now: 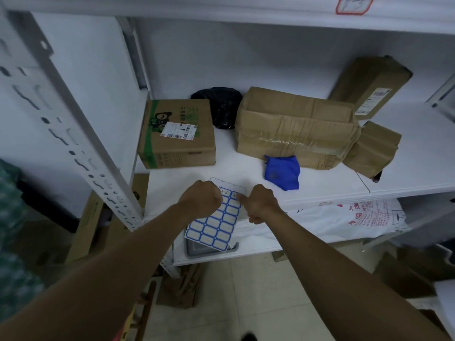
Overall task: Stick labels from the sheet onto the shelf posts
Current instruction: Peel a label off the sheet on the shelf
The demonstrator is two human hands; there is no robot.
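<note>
A white sheet of blue-bordered labels [213,227] hangs over the front edge of the white shelf [320,185]. Its top row carries handwriting. My left hand [200,200] grips the sheet's upper left part with curled fingers. My right hand [258,203] is at the sheet's upper right corner, thumb and fingers pinching at a label there. The perforated white shelf post [73,139] runs diagonally at the left, close to my left forearm.
On the shelf stand a green-printed carton [177,136], a large taped carton [295,129], two brown parcels [371,148], a black bag [219,104] and a blue cloth pouch [283,172]. A white printed sack [344,217] lies on the shelf below.
</note>
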